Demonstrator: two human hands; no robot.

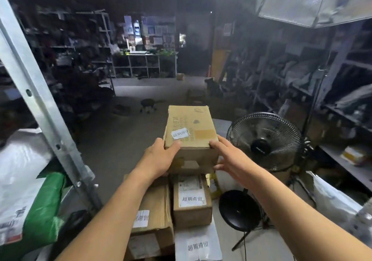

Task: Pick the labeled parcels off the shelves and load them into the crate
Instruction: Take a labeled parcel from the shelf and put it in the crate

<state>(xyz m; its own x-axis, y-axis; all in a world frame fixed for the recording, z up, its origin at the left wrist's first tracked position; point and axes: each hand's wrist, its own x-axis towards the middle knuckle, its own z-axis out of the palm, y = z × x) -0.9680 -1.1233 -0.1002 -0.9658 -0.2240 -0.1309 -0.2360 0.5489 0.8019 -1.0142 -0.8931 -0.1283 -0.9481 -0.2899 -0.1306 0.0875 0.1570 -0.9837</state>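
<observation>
Cardboard parcel (191, 131) w/ white label (180, 133) is held above stacked labeled parcels (192, 198). Left hand (161, 158) grips near-left corner, thumb on top. Right hand (227, 156) touches right corner, fingers spread, not clamped. Judged stiff, prob. light; best taken at both sides. Crate not visible; contents can't be told.

Two bare forearms come in from bottom edge, no sleeves, cuffs, gloves or watch anywhere along them, & nothing on wrists. Left hand (161, 158) & right hand (231, 158) both bare too, no rings seen, nails short as far as visible. Upper arms, torso & clothing fall outside head view, so can't tell what's worn; lighting is dim, so fine detail on the arms can't be made out.
</observation>
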